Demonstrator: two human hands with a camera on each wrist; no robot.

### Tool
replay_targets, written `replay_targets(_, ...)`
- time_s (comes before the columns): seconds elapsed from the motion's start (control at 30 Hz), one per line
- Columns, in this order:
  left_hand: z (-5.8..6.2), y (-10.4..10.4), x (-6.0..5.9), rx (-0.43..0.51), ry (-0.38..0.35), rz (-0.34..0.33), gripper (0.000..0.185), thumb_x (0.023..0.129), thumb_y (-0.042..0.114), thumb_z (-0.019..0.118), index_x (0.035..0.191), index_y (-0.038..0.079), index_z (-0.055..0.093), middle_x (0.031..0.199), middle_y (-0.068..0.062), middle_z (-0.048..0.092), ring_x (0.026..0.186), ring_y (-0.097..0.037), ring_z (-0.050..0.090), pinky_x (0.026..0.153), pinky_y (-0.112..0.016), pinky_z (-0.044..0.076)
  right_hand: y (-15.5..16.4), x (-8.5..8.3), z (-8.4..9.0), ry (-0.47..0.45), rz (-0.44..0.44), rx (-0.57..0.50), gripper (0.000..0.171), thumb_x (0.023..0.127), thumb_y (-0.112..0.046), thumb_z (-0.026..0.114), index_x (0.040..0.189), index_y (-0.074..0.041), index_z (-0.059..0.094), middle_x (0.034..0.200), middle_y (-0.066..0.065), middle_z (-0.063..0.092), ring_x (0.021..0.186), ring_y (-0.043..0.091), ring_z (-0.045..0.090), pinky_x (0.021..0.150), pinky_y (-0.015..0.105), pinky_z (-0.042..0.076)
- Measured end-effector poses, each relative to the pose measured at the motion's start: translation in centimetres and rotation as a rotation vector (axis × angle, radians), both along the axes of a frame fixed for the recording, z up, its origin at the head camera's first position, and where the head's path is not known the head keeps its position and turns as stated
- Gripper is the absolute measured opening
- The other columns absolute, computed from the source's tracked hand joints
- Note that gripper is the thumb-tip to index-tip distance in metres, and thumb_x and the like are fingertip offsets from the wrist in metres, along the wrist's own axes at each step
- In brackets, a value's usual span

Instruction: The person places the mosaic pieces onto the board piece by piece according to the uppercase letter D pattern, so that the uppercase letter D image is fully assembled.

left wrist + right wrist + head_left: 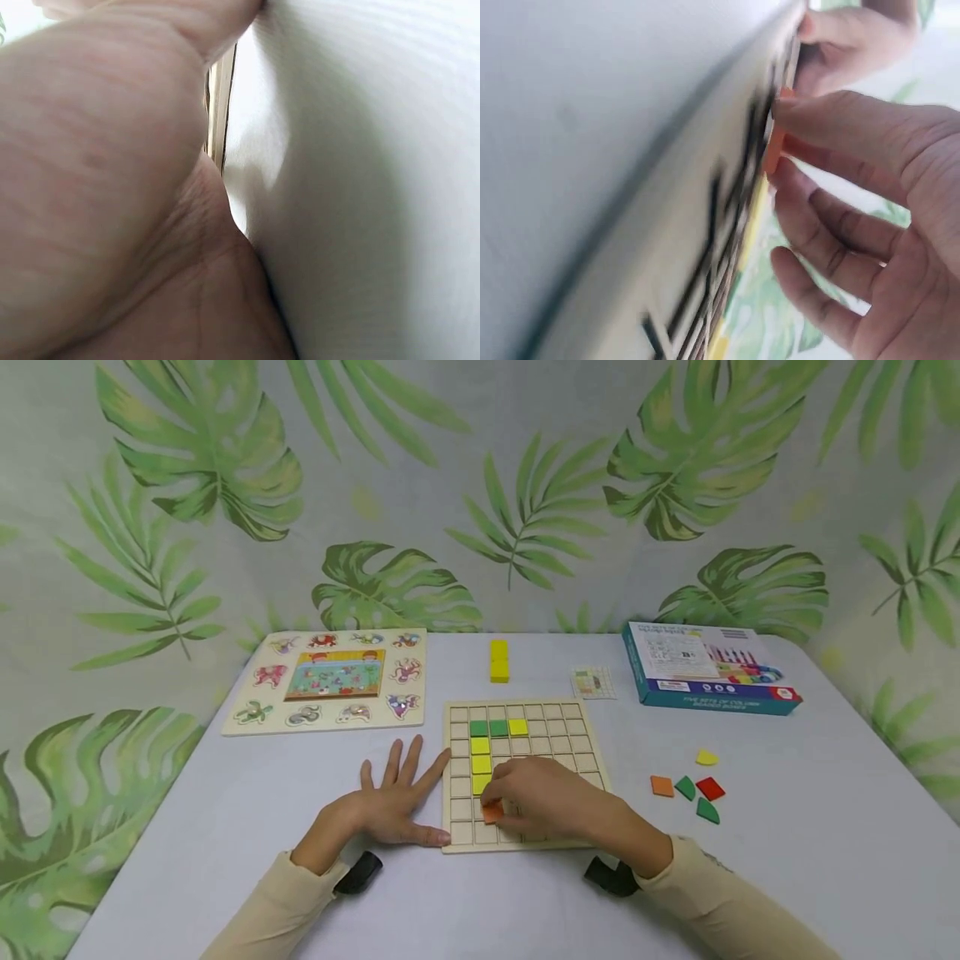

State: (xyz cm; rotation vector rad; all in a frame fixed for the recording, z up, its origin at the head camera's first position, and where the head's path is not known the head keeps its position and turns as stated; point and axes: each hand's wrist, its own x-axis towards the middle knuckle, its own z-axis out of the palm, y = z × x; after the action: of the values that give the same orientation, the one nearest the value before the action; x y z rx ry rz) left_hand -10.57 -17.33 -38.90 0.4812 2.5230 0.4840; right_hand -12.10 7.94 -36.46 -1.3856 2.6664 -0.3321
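A wooden grid board (461, 835) lies on the table between my hands. Green squares (498, 728) and a yellow square (517, 727) form a row near its top, and several yellow squares (481, 764) run down from the row's left end. My right hand (551, 797) reaches over the board and pinches an orange square (492, 812) between thumb and fingers, just below the lowest yellow one. The same orange square (775, 146) shows edge-on at the fingertips in the right wrist view. My left hand (397, 802) rests with spread fingers against the board's left edge.
Loose orange, green, red and yellow pieces (710, 788) lie right of the board. Behind it are yellow blocks (499, 661) and a small pattern card (593, 682). A sea-animal puzzle (247, 692) sits back left, a flat box (720, 697) back right.
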Motion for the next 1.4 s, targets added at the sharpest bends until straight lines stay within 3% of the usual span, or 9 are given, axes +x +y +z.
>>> replay_targets(0.17,-0.4,-0.1,-0.1,0.011,-0.006,-0.002,0.118,0.078,0.075,0.066,0.162,0.029,-0.002,0.165,-0.018,-0.024,0.149,-0.043,-0.027,0.107,-0.077,-0.015,-0.4,0.3,-0.7,0.054,0.004,0.014,0.017,0.092,-0.026,0.074,0.106,-0.018,0.080,0.098,-0.005,0.069,0.083,0.008,0.064,0.077,0.026,0.054)
replay_targets(0.37,0.0,0.0,0.0,-0.016,0.014,0.007,0.116,0.080,0.070,0.069,0.163,0.027,-0.001,0.165,-0.018,-0.023,0.149,-0.044,-0.025,0.107,-0.078,-0.012,-0.1,0.4,-0.7,0.127,0.031,0.002,0.017,0.091,-0.027,0.075,0.105,-0.019,0.081,0.100,-0.001,0.062,0.085,0.011,0.056,0.074,0.024,0.051)
replay_targets(0.57,0.0,0.0,-0.1,-0.022,0.015,0.005,0.118,0.079,0.070,0.069,0.162,0.028,-0.002,0.165,-0.019,-0.023,0.149,-0.045,-0.025,0.107,-0.079,-0.011,0.7,0.6,-0.4,0.153,0.057,0.057,0.028,0.094,-0.028,0.071,0.122,-0.022,0.075,0.111,0.004,0.061,0.097,0.017,0.054,0.083,0.029,0.052)
replay_targets(0.73,-0.8,-0.3,-0.4,-0.004,0.013,-0.007,0.120,0.076,0.077,0.066,0.162,0.029,-0.002,0.165,-0.017,-0.026,0.148,-0.043,-0.029,0.107,-0.077,-0.015,1.1,0.9,0.0,0.095,0.054,0.077,0.034,0.099,-0.028,0.065,0.133,-0.024,0.067,0.117,0.006,0.057,0.098,0.018,0.050,0.080,0.028,0.052)
replay_targets(0.9,-1.5,-0.5,-0.4,0.006,0.024,-0.009,0.121,0.074,0.080,0.064,0.161,0.032,-0.005,0.164,-0.014,-0.027,0.148,-0.041,-0.030,0.107,-0.075,-0.017,1.5,1.1,0.2,0.047,0.068,0.105,0.039,0.100,-0.020,0.062,0.139,-0.023,0.062,0.108,0.002,0.054,0.089,0.014,0.041,0.069,0.020,0.044)
replay_targets(1.07,-2.2,-0.6,-0.6,0.009,0.032,-0.010,0.122,0.074,0.082,0.063,0.161,0.033,-0.007,0.163,-0.013,-0.029,0.147,-0.040,-0.032,0.107,-0.075,-0.018,1.6,1.2,0.6,0.024,0.089,0.147,0.043,0.101,-0.019,0.059,0.144,-0.021,0.056,0.111,-0.002,0.053,0.088,0.012,0.040,0.071,0.020,0.043)
replay_targets(1.4,0.2,0.1,0.2,-0.003,0.012,0.001,0.115,0.081,0.069,0.069,0.163,0.027,0.000,0.165,-0.019,-0.021,0.150,-0.046,-0.023,0.107,-0.079,-0.010,1.7,1.0,1.3,-0.126,0.039,0.214,0.049,0.101,-0.026,0.058,0.150,-0.024,0.049,0.131,-0.005,0.051,0.103,0.013,0.047,0.088,0.028,0.049)
